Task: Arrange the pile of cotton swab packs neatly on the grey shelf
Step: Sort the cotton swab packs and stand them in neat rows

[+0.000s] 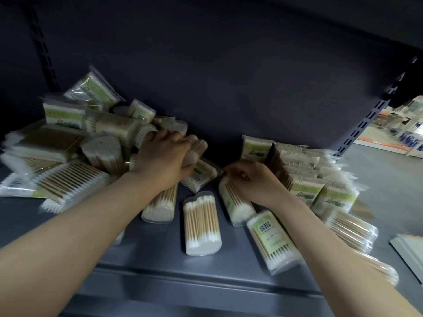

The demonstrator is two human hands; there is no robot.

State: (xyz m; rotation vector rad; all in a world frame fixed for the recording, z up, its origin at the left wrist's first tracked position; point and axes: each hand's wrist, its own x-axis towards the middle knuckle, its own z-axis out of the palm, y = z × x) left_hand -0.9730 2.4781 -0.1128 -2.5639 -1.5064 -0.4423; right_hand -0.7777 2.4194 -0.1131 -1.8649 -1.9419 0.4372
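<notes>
a: nearest the viewer, what lies at the front of the grey shelf (160,259)?

b: loose clear tubs of cotton swabs on their sides. one tub (202,225) lies between the two forearms; a tub with a barcode label (272,242) lies just right of it, partly under the right forearm.

a: and the right hand (254,181)?

b: fingers curled down onto the top end of another lying tub (235,205), apparently pinching it; the fingertips are blurred, so the exact hold is uncertain.

a: the left hand (166,156)?

b: farther in, clamped round a tub of swabs (194,149) at the edge of the pile, fingers wrapped over its top. a flat pack with a barcode (200,175) lies just beneath that hand.

a: where is the unsorted stock?

b: the pile of cotton swab packs (66,147) fills the left half of the shelf, flat bags and tubs heaped at mixed angles, some leaning on the dark back panel (229,76).

a: and the sorted stock?

b: at the right, a row of green-labelled packs (302,179) stands upright, packed close, running from the back toward the front edge.

a: beyond the shelf?

b: past the slotted upright (366,124), a blurred shop floor (377,163).
</notes>
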